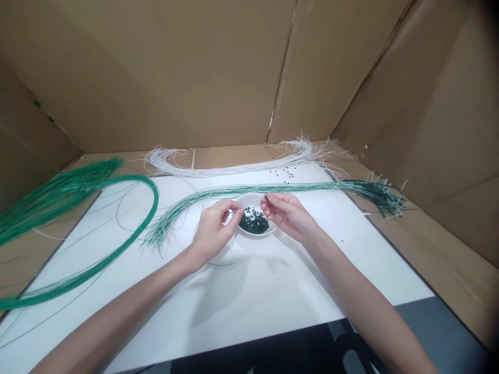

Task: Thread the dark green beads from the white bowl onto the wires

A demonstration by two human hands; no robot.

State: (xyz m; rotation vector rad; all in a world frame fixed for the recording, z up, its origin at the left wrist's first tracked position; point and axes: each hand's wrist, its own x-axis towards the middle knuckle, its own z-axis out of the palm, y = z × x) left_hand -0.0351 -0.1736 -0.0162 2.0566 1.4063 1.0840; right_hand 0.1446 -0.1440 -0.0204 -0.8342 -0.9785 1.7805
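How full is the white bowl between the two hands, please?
The bowl is partly full: small dark pieces lie heaped toward its near side, with bare white showing beyond them.

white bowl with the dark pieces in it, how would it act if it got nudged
The white bowl would probably slide rather than tip, as it looks shallow and wide. The dark pieces inside lie loose, so they may shift, and a harder knock could spill some.
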